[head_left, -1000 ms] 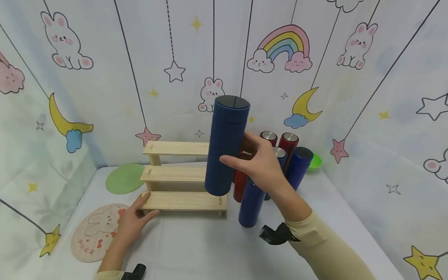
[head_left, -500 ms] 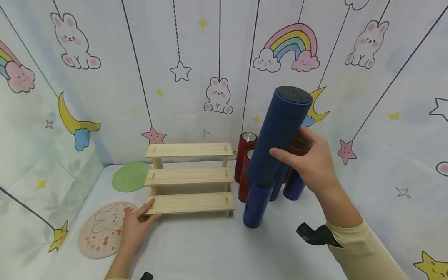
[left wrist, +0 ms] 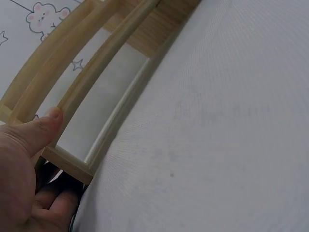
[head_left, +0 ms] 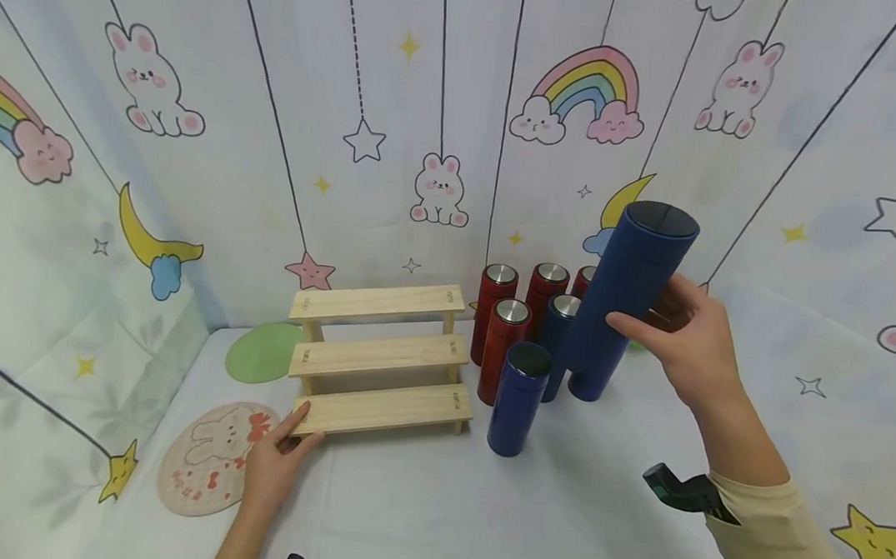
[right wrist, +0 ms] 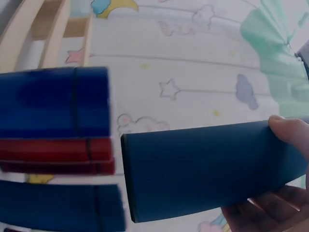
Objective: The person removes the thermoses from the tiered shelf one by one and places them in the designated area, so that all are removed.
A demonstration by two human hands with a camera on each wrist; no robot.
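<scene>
My right hand (head_left: pixel 696 349) grips a dark blue thermos bottle (head_left: pixel 624 279) with a black lid, held in the air with its top leaning right. In the right wrist view, thumb and fingers lie on opposite sides of this bottle (right wrist: pixel 203 169). My left hand (head_left: pixel 270 463) holds the left end of the lowest board of a three-tier wooden rack (head_left: pixel 386 408). The left wrist view has the thumb on the board's edge and the fingers by the rack's leg (left wrist: pixel 67 166). Beneath the lifted bottle stand a brighter blue bottle (head_left: pixel 517 408) and other bottles, some partly hidden behind it.
Several red bottles (head_left: pixel 501 348) with steel lids stand right of the rack, among them a blue steel-lidded one (head_left: pixel 558 326). On the left lie a green round mat (head_left: pixel 264 355) and a pink rabbit mat (head_left: pixel 207 461). A patterned curtain (head_left: pixel 274 138) hangs behind the white table.
My right hand has carried the blue bottle rightward from in front of the rack to over the right-hand bottles, tilting it. My left hand stays at the rack's end.
</scene>
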